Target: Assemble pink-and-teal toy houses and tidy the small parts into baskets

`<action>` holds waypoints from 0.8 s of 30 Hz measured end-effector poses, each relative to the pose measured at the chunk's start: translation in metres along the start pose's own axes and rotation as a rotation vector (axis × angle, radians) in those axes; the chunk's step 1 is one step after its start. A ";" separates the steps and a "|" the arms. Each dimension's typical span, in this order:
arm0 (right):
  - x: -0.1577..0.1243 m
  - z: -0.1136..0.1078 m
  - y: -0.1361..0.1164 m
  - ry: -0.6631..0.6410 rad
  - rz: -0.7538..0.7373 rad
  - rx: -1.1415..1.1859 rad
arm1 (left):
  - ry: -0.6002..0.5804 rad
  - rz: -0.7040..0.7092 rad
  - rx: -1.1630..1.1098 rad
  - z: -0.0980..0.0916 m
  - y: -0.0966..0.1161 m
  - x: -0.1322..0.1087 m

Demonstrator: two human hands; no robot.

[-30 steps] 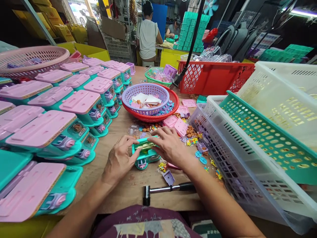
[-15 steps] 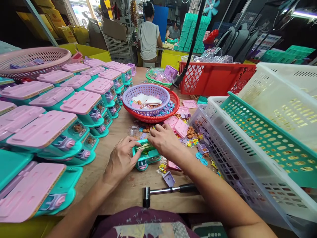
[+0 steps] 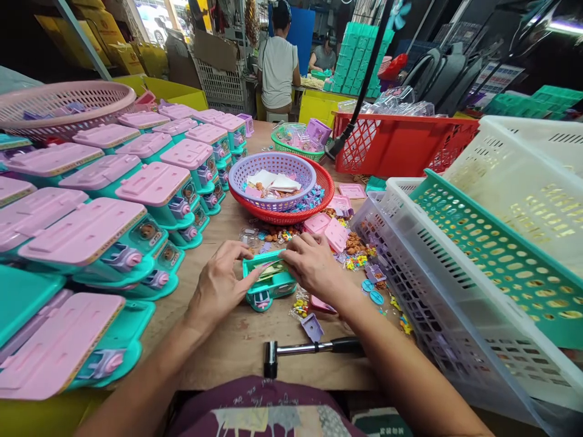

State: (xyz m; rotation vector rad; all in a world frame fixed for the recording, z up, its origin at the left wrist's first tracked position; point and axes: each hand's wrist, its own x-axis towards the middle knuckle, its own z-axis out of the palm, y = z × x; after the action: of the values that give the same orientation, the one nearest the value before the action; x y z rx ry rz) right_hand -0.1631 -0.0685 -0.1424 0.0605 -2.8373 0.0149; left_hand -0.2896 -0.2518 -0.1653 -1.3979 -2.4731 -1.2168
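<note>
A small teal toy box (image 3: 283, 286) sits open-topped on the wooden table in front of me, with a lilac and pink tap-like piece (image 3: 262, 299) on its front. Thin pale paper pieces (image 3: 272, 270) lie inside it. My left hand (image 3: 221, 276) grips the box's left end, thumb reaching in over the papers and fingers at the back rim. Closed over the right end is my right hand (image 3: 314, 264); its fingertips are partly hidden at the rim. Nearer to me lies a hammer (image 3: 303, 348), beside a lilac plastic part (image 3: 312, 327).
Stacked teal boxes with pink lids (image 3: 86, 230) fill the left side. Behind the hands, a purple basket (image 3: 273, 203) rests in a red one (image 3: 328, 188). Loose pink parts (image 3: 337, 235) and small bagged pieces lie right. White crates (image 3: 437, 267) border the right; people work at the back.
The pale papers now lie lower and flatter inside the box. My right hand has shifted slightly right and down, and my left thumb has moved back a little. The whole view has shifted slightly.
</note>
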 end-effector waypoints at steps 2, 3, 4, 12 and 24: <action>-0.001 -0.003 -0.001 0.034 0.015 0.062 | -0.004 -0.016 -0.033 0.001 -0.001 0.001; -0.001 -0.003 -0.002 0.042 0.013 0.086 | -0.031 -0.034 -0.056 0.002 -0.001 0.001; -0.002 -0.003 -0.003 0.038 -0.001 0.105 | -0.072 -0.057 -0.084 0.004 -0.003 0.001; -0.015 0.007 0.006 0.040 0.007 0.177 | -0.200 -0.206 -0.163 0.009 -0.015 -0.001; -0.047 0.024 0.084 -0.130 0.557 -0.210 | -0.209 -0.360 -0.247 0.021 -0.014 -0.001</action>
State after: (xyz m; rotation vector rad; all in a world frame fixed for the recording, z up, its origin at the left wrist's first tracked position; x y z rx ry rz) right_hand -0.1293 0.0173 -0.1799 -0.7952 -2.8647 -0.1710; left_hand -0.2926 -0.2428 -0.1888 -1.2156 -2.8990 -1.5635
